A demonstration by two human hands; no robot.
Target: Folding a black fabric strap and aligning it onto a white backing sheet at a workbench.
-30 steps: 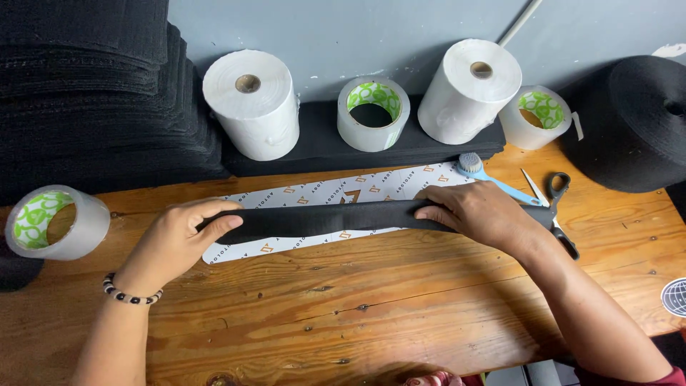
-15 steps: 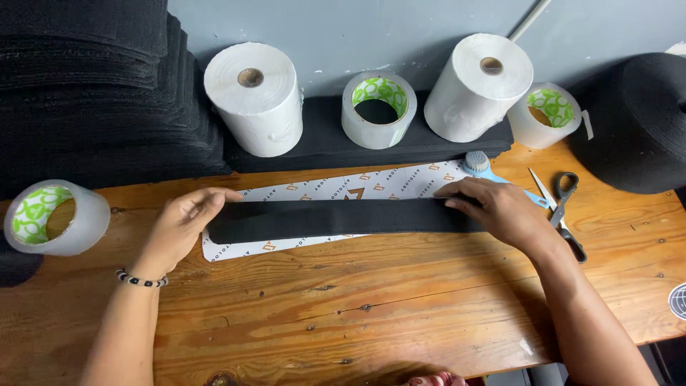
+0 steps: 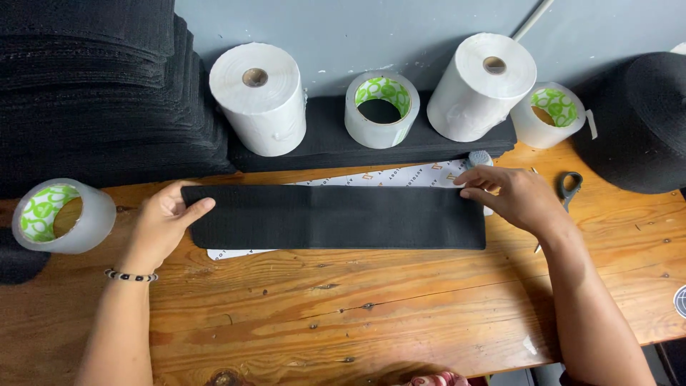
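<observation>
Wooden table is carrying a black fabric strip lying flat over a white printed sheet. Left hand is pinching the strip's left end, thumb on top. Right hand is pressing its right end, fingers together and flat. For a clean lay: keeping both ends taut, edges parallel, smoothing outward from the middle.

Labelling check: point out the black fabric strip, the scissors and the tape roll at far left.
black fabric strip [image 3: 336, 226], head view, middle of its flat face
scissors [image 3: 569, 187], head view, handle loop
tape roll [image 3: 89, 221], head view, outer side wall
</observation>
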